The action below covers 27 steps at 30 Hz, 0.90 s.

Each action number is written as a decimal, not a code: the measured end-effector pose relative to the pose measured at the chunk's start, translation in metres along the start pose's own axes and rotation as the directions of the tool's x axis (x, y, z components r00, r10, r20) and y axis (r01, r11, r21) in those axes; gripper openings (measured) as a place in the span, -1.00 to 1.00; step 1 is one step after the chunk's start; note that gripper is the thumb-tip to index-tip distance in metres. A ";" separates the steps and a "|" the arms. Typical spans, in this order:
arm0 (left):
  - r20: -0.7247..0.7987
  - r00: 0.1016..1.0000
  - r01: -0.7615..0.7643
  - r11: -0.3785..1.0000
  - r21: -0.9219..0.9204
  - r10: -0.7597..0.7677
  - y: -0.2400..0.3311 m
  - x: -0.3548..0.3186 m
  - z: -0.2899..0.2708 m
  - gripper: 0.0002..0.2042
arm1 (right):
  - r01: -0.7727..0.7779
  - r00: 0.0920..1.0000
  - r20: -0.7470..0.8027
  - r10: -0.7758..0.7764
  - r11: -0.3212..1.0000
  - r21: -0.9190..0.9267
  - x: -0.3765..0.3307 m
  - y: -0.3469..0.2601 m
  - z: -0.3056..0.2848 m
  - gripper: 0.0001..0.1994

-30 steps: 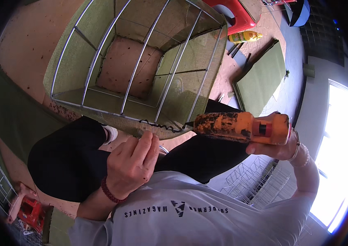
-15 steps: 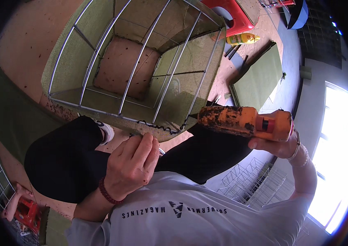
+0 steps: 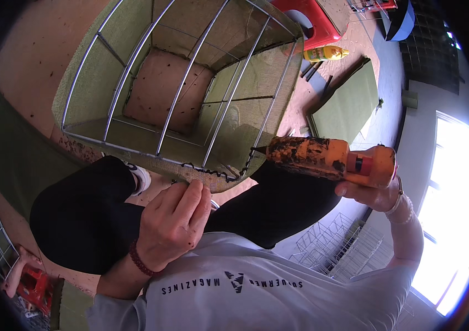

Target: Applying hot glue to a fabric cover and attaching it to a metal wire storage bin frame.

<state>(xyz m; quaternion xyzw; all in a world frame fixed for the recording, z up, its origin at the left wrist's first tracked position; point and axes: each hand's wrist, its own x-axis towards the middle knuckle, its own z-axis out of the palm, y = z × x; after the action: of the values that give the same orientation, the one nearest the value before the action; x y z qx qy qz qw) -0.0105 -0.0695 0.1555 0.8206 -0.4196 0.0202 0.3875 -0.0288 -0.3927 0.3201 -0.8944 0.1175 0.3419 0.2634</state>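
The orange glue gun [image 3: 331, 160] has edged toward the wire-and-mesh cage [image 3: 190, 94]. The right hand [image 3: 375, 193] clamps it. The left hand [image 3: 173, 223] pinches the cage's rim; the cage holds nothing.

One wire-framed cage lined with green mesh [image 3: 190, 94] stands on the floor, and one grimy orange glue gun [image 3: 331, 160] points at its near rim. Two hands of the person show, the left hand [image 3: 173, 223] and the right hand [image 3: 375, 190]. Farther off lie one yellow plastic bottle [image 3: 325, 53], one red plastic stool [image 3: 311, 19] and one flat green mesh panel [image 3: 347, 105].
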 end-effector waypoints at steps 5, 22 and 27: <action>0.006 0.999 0.038 0.999 -0.035 -0.038 0.000 -0.001 0.001 -0.82 | 0.036 0.998 -0.042 -0.042 0.990 -0.136 0.002 0.008 0.000 -0.57; 0.012 0.992 0.123 0.988 -0.088 -0.123 0.002 -0.004 0.003 -0.72 | -0.161 0.985 -0.052 0.166 0.983 0.092 0.003 0.020 -0.001 -0.60; 0.005 0.992 0.126 0.988 -0.090 -0.126 0.001 -0.004 0.003 -0.74 | -0.092 0.994 -0.057 0.097 0.992 0.083 0.003 0.030 -0.002 -0.67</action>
<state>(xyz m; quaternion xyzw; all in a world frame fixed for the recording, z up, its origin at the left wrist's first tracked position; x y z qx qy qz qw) -0.0152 -0.0692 0.1527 0.8272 -0.3672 -0.0231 0.4248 -0.0369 -0.4193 0.3078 -0.8866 0.1814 0.3215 0.2789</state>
